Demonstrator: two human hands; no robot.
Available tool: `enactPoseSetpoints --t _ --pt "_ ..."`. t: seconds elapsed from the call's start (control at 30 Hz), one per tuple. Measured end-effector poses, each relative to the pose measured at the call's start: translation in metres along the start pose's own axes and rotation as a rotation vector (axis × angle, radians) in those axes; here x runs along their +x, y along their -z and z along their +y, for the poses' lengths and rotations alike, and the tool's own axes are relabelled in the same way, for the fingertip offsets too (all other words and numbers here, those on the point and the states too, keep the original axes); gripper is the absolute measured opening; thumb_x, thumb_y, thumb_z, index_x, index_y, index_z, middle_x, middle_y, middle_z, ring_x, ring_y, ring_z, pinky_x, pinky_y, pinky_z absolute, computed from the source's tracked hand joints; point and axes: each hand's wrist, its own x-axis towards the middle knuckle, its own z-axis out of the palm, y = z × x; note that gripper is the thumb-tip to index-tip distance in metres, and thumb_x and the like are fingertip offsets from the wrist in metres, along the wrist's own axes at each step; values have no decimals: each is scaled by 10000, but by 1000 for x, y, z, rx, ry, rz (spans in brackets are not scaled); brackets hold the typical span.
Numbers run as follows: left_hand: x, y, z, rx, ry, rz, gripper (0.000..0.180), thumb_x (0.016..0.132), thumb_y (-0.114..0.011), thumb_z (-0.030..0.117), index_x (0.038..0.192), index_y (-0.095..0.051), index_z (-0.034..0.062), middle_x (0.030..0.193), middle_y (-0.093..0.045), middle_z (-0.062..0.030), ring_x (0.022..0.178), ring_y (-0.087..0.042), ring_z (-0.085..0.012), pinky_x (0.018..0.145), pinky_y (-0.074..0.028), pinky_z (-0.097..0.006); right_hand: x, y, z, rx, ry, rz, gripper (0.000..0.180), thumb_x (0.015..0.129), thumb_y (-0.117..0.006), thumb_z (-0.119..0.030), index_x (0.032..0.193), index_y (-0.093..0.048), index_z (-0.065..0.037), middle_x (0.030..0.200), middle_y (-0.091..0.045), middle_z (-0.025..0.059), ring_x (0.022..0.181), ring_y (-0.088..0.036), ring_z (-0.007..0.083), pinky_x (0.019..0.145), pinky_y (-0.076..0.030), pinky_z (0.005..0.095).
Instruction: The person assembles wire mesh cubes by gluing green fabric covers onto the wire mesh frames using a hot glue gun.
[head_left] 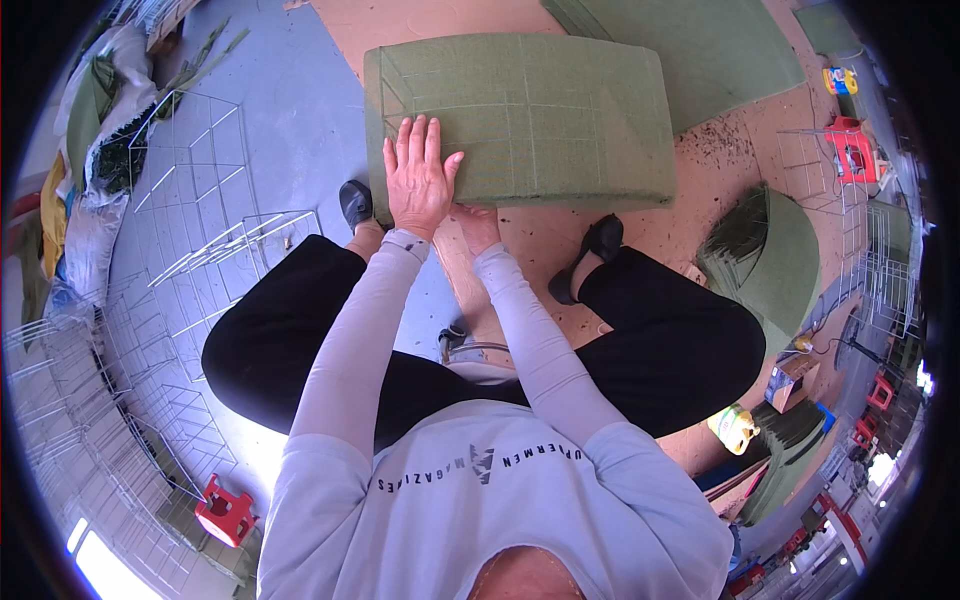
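Note:
In front of me is a box-shaped wire frame covered in green mesh cloth (545, 125), its wires showing through as a pale grid. My left hand (415, 185) lies flat on the left part of the cloth, the fingers stretched forward and the thumb out to the side. My right hand (479, 227) reaches in at the near edge of the covered frame, beside the left wrist. Its fingers are hidden beneath that edge, so I cannot see what they hold.
Brown board (600, 25) covers part of the floor. Green cloth sheets (725, 50) lie beyond the frame, and a folded pile (790, 255) at right. Bare wire frames (190, 170) stand at left. Red stools (225, 510) and a yellow-white jug (733, 428) stand around me.

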Motion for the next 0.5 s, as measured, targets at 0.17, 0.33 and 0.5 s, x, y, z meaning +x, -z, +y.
enactPoseSetpoints --t 0.17,0.33,0.5 --pt "-6 -2 -4 53 22 16 575 903 -468 443 1330 -421 62 1350 -434 -113 1302 -337 -293 1073 -228 -520 -21 9 -6 138 -232 50 182 779 -711 -52 950 -662 -89 881 -667 4 751 -598 118 639 -438 266" --pt "-6 0 -2 53 -17 5 573 900 -474 440 1334 -420 71 1348 -437 -101 1300 -342 -280 1068 -232 -525 -14 17 -11 67 -120 81 170 766 -719 -53 925 -668 -87 843 -675 18 717 -612 122 616 -430 260" --pt "-6 -2 -4 68 -78 -19 583 893 -477 450 1335 -420 74 1348 -438 -96 1298 -345 -276 1068 -239 -520 -8 15 -11 21 -92 57 163 742 -756 -119 882 -678 -93 775 -685 -9 650 -610 87 569 -406 231"
